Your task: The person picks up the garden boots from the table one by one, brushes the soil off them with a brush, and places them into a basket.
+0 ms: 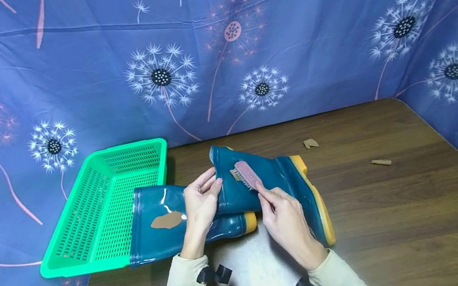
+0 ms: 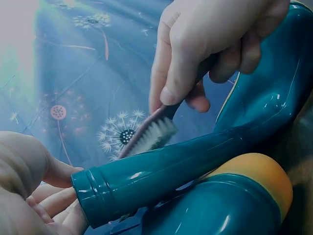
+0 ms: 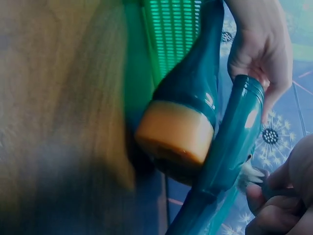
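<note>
My left hand pinches the open top edge of a teal rubber boot with a yellow sole, its shaft raised at a tilt. In my right hand is the handle of a pink brush. The brush's pale bristles meet the shaft at a small tan patch, partly covered by the brush head. A second teal boot lies on its side beneath my left hand, with a larger brown patch on its shaft.
A green plastic basket stands at the left, and the second boot's top overlaps its near right corner. On the wooden table, a tan scrap and a short tan stick lie to the right. A blue dandelion-print cloth hangs behind.
</note>
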Tool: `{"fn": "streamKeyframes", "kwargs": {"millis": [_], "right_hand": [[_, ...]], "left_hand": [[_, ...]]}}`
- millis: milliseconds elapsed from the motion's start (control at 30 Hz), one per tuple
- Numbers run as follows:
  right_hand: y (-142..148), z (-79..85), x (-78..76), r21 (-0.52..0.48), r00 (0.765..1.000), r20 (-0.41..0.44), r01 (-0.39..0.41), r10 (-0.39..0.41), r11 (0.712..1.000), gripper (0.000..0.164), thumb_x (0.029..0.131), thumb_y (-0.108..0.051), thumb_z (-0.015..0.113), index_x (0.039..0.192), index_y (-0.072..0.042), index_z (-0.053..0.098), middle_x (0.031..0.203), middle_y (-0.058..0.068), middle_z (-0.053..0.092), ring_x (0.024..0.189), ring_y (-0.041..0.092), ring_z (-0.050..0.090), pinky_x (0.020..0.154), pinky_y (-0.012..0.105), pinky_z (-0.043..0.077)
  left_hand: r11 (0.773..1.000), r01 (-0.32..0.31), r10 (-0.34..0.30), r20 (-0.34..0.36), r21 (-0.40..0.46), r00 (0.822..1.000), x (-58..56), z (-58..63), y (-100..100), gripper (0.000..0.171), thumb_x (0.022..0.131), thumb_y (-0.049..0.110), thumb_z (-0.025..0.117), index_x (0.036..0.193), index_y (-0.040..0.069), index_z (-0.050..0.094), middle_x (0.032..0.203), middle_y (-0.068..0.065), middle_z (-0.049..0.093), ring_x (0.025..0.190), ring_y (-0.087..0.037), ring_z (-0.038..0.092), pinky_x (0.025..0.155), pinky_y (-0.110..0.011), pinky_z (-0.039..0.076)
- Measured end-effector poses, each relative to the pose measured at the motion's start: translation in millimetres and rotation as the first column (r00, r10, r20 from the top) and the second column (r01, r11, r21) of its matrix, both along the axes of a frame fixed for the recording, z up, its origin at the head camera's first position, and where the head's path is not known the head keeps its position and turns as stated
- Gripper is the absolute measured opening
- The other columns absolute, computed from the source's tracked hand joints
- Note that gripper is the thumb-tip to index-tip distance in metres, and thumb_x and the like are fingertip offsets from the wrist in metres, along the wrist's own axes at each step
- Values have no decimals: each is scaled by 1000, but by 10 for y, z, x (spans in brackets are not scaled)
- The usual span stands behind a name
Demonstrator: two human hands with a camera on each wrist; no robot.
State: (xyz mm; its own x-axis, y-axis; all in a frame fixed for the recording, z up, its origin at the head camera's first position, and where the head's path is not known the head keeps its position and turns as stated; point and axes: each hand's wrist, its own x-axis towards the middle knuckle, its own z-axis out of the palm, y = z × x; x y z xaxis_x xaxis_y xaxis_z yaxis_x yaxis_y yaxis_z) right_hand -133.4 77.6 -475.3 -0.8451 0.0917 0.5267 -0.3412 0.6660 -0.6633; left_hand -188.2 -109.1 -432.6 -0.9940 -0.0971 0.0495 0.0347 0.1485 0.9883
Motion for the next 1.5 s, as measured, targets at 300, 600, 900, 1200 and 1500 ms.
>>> {"fn": "streamKeyframes", "kwargs": {"millis": [300,600,900,1200,1500], "right_hand": [[-29,34,38,-10,997,-17,-74,73,997,34,102,-11,71,136,-10,74,100,6,77,68,11,56,54,22,44],[76,-15,17,48,997,50,52,-54,998,31,103,-11,70,132,-6,75,89,9,75,65,14,54,54,25,42],[18,40,46,9,1000,-21,-8,9,1000,32,101,-11,73,133,-8,76,101,9,79,70,14,59,57,26,47],[82,-31,68,42,997,82,12,-15,999,32,103,-13,70,135,-9,74,93,7,77,63,13,52,52,24,41],[90,8,66,42,999,-14,44,-44,998,30,101,-11,72,131,-8,77,96,8,78,67,15,56,56,27,44]], "left_hand": [[1000,-1,1,-6,-3,1000,-2,-7,6,38,103,10,69,141,3,68,133,-20,74,125,-34,72,110,-50,52],[1000,7,-7,10,13,1000,-3,-7,5,39,104,9,68,142,4,68,135,-20,73,125,-34,72,109,-49,53],[1000,5,-5,26,17,1000,3,-7,14,39,104,11,68,142,5,68,135,-19,73,126,-32,72,110,-49,52],[1000,0,0,50,11,999,-7,-4,14,39,104,12,68,143,7,68,137,-18,72,129,-33,70,112,-48,51],[1000,9,-10,52,26,999,10,6,10,40,105,12,67,144,8,67,138,-17,72,127,-33,71,110,-49,52]]}}
